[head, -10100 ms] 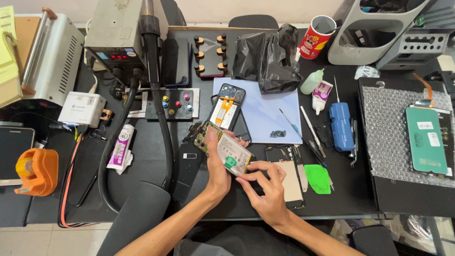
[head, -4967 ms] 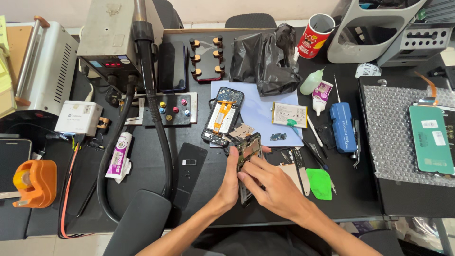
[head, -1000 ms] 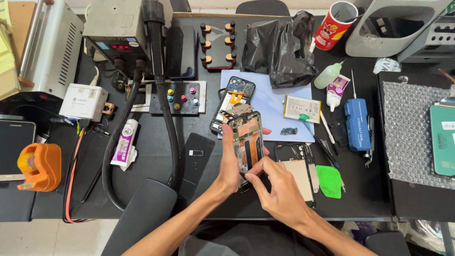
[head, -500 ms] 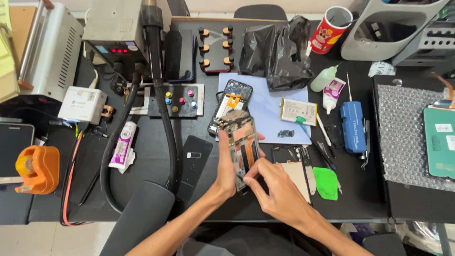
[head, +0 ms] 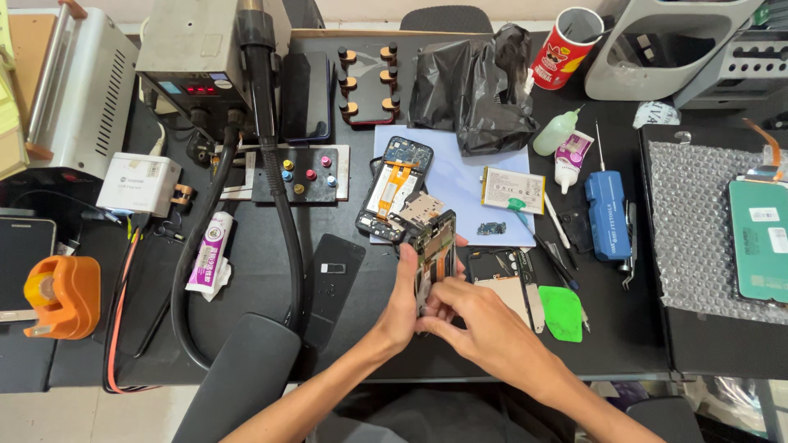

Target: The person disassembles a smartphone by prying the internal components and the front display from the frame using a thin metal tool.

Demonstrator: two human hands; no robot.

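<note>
Both hands are crowding the near middle of the black mat (head: 246, 279), the left hand (head: 404, 308) and right hand (head: 480, 328) closing around an opened phone frame (head: 435, 254) held on edge. Just beyond it another opened phone (head: 394, 189) is lying on the blue sheet (head: 460, 180), blocking a straight reach forward. To the right, a small battery (head: 513, 189), tweezers (head: 538, 238) and a green pry card (head: 561, 312) are cluttering the way. To the left, a flat black cover (head: 332, 279) and a thick hose (head: 279, 205) are standing between the hands and the white tube (head: 209, 253). Bare mat is showing between hose and tube.
</note>
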